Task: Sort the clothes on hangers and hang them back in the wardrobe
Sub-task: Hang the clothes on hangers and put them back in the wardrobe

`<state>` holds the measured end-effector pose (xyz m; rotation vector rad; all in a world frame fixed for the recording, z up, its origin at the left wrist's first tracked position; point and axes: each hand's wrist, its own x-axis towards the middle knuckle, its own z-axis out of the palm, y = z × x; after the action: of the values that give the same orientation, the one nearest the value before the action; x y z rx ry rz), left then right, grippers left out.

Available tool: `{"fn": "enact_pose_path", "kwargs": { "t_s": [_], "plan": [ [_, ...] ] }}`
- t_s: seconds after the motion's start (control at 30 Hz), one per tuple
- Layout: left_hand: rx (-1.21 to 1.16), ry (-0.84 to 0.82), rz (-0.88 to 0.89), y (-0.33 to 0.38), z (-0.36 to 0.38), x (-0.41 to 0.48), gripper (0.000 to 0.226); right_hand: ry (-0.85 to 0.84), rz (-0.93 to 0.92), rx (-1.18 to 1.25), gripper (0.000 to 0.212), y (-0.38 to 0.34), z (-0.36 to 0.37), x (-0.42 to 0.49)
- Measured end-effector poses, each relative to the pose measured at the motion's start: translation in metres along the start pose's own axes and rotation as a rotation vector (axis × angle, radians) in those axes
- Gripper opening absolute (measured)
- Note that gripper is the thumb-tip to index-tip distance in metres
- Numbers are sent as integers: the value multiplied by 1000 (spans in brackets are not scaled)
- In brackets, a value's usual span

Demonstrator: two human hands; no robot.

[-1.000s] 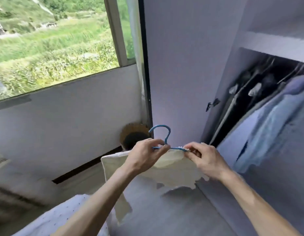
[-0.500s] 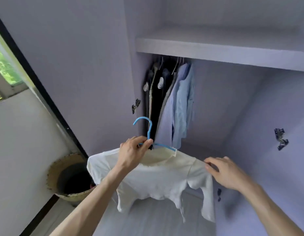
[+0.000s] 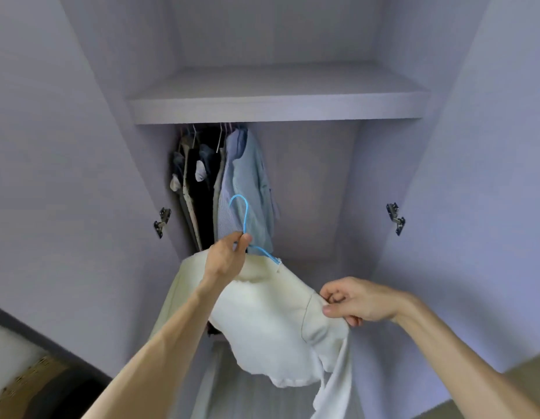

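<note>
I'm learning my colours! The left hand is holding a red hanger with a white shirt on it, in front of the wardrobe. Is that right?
Almost. The hanger is blue, not red. The head view shows the left hand holding it just under its hook, with the white shirt on it, in front of the wardrobe.

A woven basket (image 3: pixel 28 384) is seen in the lower left corner of the frame, cut off by the edge, its dark inside partly shown. Just above it a black strip (image 3: pixel 51 347) runs diagonally, bordered below by a white surface (image 3: pixel 5 346). A brownish floor (image 3: pixel 528 368) is seen at the lower right.
</note>
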<state>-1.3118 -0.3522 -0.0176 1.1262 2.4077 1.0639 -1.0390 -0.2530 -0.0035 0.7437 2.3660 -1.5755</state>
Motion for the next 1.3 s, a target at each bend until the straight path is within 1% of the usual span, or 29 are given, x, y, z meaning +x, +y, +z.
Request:
{"fn": "enact_pose_path", "kwargs": {
  "t_s": [0.07,0.13,0.2,0.27,0.33,0.43,0.63,0.77,0.87,0.97,1.03,1.13,1.2,1.23,1.3],
  "plan": [
    [43,-54,-23,7,6,6,36,-44,-24,93,5,-6,7,-2],
    [87,-118,-15,14,8,11,37,-57,-36,191,14,-10,15,-2],
    [117,-199,-3,19,8,15,38,-31,-47,273,18,-10,20,-1],
    [117,-263,21,20,4,21,49,18,-49,365,21,-11,20,1],
    [125,-275,49,14,-3,27,54,72,-40,442,21,-12,19,6],
    [275,-204,137,-4,-17,38,57,153,-11,464,10,-15,16,20],
    [720,-5,177,-31,-74,65,64,327,6,468,6,-24,-3,75],
    [987,170,192,-52,-120,96,65,456,-9,427,11,-36,-33,126],
    [1081,313,159,-62,-155,119,67,503,-39,339,14,-49,-68,170],
    [1160,380,55,-73,-183,136,72,540,-80,254,16,-66,-106,209],
    [1208,412,29,-86,-194,138,76,569,-115,218,19,-76,-128,232],
    [1324,409,95,-102,-199,136,84,586,-138,151,23,-89,-152,266],
    [1324,463,161,-108,-200,141,85,580,-136,110,25,-92,-161,289],
    [1320,501,186,-110,-200,143,83,576,-137,91,25,-93,-163,298],
    [1341,576,230,-115,-198,147,73,566,-138,64,24,-93,-167,317]
  ]
}}
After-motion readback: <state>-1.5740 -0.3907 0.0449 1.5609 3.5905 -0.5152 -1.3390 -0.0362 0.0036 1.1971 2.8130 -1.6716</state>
